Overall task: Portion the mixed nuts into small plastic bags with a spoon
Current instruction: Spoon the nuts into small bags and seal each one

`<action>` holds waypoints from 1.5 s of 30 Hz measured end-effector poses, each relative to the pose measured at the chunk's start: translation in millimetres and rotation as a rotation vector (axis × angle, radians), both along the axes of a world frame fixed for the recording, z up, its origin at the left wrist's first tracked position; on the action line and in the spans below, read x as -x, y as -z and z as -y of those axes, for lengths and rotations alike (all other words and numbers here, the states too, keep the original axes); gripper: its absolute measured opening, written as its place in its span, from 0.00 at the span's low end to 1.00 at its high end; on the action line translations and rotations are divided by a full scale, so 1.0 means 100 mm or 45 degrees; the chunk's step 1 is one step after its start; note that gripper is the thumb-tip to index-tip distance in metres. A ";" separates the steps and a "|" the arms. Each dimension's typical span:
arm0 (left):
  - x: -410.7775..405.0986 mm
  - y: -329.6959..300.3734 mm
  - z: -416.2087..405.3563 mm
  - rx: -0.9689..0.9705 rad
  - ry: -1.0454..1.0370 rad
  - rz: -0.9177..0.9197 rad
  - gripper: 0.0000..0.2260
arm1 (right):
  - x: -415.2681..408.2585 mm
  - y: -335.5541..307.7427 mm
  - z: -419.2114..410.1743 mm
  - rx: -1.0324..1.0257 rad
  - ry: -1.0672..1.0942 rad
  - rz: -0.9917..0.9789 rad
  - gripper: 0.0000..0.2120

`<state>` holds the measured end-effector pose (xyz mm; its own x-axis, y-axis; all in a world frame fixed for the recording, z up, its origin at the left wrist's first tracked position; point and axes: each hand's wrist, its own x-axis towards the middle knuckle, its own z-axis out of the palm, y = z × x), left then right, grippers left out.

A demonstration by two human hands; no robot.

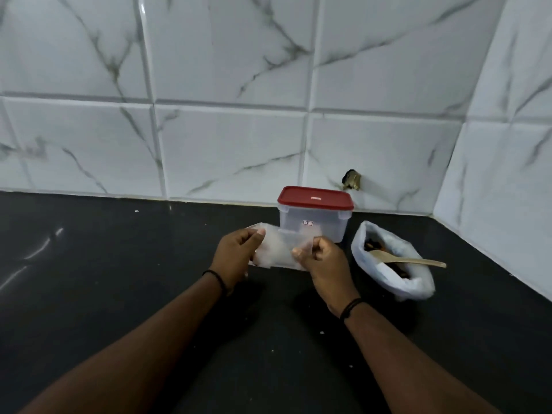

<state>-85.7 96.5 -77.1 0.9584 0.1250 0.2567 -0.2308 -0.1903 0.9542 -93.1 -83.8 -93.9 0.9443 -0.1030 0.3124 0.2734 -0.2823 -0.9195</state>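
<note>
From the head camera, looking down at a matt black counter flecked with pale crumbs, backed by glossy white tiles veined in grey like marble. Both forearms reach in from the bottom edge, each wrist ringed by a thin black band.

The left hand and the right hand hold a small plastic bag between them just above the counter, each pinching an end with curled fingers and thumb. The bag is thin, cloudy and limp, so see-through that its edges are hard to trace; whether it is one bag or several stacked I cannot tell.

Directly behind it stands a clear, squarish plastic box with a red lid; its lower left corner is hidden by the bag, and its small label is too blurred to read.

To the right sits a rumpled white bag, mouth rolled open, with dark mixed nuts showing inside. A pale wooden spoon lies across it, bowl among the nuts, handle jutting past the rim to the right.

A dark ragged hole breaks the tile above the box.
</note>
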 end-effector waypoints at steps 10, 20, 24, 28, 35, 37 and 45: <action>0.03 -0.06 0.09 0.366 -0.007 0.060 0.05 | 0.00 -0.18 -0.05 0.512 0.237 0.470 0.07; 0.01 -0.04 0.16 0.389 0.184 0.053 0.04 | -0.02 -0.16 -0.19 0.453 -0.012 0.368 0.08; 0.02 -0.02 0.17 0.323 0.192 0.069 0.03 | -0.01 -0.16 -0.17 0.403 -0.019 0.320 0.07; 0.02 -0.01 0.18 0.205 0.183 0.118 0.04 | -0.02 -0.15 -0.16 0.372 0.021 0.301 0.06; 0.00 0.05 0.22 -0.224 0.014 0.255 0.04 | -0.04 -0.13 -0.16 0.492 0.139 0.317 0.04; 0.01 0.03 0.21 -0.439 -0.128 0.325 0.05 | -0.02 -0.15 -0.13 0.567 0.237 0.340 0.05; 0.12 -0.09 0.29 -1.012 -0.392 0.596 0.08 | -0.01 -0.24 -0.15 0.952 0.542 0.495 0.06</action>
<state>-97.4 67.6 -68.1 0.6924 -0.0212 0.7212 -0.3865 -0.8550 0.3459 -91.8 -68.5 -69.5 0.6891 -0.0611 0.7221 0.2609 -0.9087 -0.3259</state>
